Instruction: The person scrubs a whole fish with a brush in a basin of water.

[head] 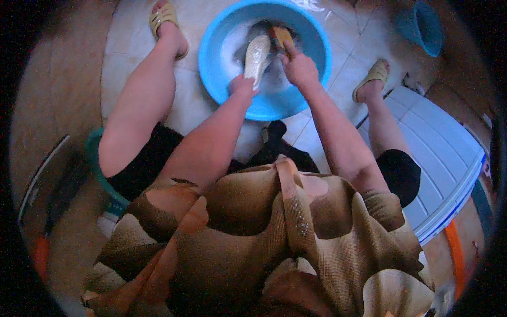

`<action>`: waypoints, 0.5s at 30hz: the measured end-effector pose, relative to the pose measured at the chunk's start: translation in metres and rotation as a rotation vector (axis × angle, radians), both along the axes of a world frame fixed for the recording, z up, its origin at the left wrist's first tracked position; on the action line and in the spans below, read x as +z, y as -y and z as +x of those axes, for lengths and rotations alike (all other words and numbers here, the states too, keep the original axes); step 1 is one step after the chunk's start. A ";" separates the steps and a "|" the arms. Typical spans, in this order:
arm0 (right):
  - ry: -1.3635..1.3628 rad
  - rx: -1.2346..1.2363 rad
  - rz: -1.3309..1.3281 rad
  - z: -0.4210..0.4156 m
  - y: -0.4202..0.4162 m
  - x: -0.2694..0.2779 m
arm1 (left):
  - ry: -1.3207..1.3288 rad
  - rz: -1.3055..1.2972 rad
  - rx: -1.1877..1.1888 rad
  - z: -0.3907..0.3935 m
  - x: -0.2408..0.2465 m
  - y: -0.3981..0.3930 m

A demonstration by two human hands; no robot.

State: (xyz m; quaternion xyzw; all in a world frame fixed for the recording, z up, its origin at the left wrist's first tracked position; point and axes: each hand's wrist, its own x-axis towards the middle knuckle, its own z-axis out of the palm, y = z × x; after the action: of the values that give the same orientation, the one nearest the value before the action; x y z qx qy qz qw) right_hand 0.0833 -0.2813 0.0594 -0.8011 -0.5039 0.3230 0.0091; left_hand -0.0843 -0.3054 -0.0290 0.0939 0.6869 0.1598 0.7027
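Observation:
A round blue plastic basin (264, 113) stands on the tiled floor between my feet, with sudsy water inside. My left hand (242, 88) grips one end of a wet, pale shoe (256, 57), its sole facing up, over the basin's left half. Around a yellowish scrubbing brush (283, 36) are the fingers of my right hand (300, 68), to the right of the shoe. The brush and shoe look slightly apart. Something dark lies in the water behind them, too blurred to name.
A ridged white plastic lid or panel (427, 146) lies by my right leg. A blue bucket (427, 29) is at the upper right. Part of a green tub (94, 144) shows behind my left knee. My sandalled feet flank the basin.

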 end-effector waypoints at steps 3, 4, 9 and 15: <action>-0.064 0.022 0.023 -0.015 0.028 0.028 | -0.004 -0.030 -0.027 0.001 -0.005 0.002; -0.082 0.095 -0.063 -0.024 0.037 0.037 | 0.030 0.012 -0.016 0.001 -0.011 0.002; -0.064 0.128 -0.097 -0.031 0.046 -0.010 | -0.006 -0.012 -0.084 0.001 -0.011 0.006; 0.012 0.071 0.000 -0.006 0.020 0.005 | -0.049 -0.018 -0.159 0.016 0.011 -0.006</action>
State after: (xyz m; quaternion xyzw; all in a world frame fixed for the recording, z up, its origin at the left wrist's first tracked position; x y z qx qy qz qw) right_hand 0.0778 -0.3015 0.0647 -0.7845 -0.5321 0.3184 -0.0052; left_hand -0.0687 -0.2992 -0.0177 0.1456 0.6959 0.0948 0.6968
